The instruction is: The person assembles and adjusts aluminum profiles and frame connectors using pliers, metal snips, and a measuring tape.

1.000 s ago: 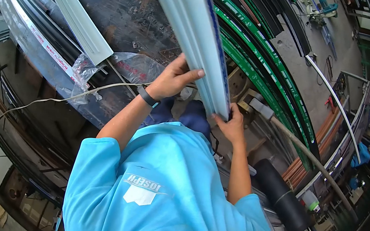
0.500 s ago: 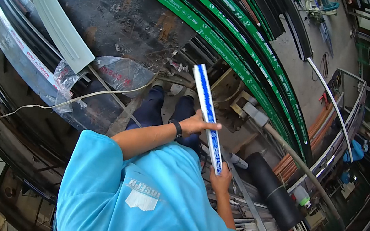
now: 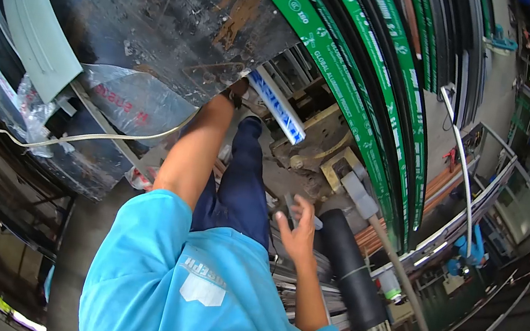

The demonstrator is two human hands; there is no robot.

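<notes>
In the head view, the left hand (image 3: pixel 238 92) reaches down beside the dark metal sheet (image 3: pixel 164 11) and grips the near end of the white profile with blue lettering (image 3: pixel 278 106), which slants away from its fingers. The right hand (image 3: pixel 296 229) hangs open and empty, fingers spread, well apart from the profile.

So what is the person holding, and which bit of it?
The left hand holds the white-and-blue strip by its near end, low by the dark metal sheet. The right hand is open and holds nothing.
</notes>
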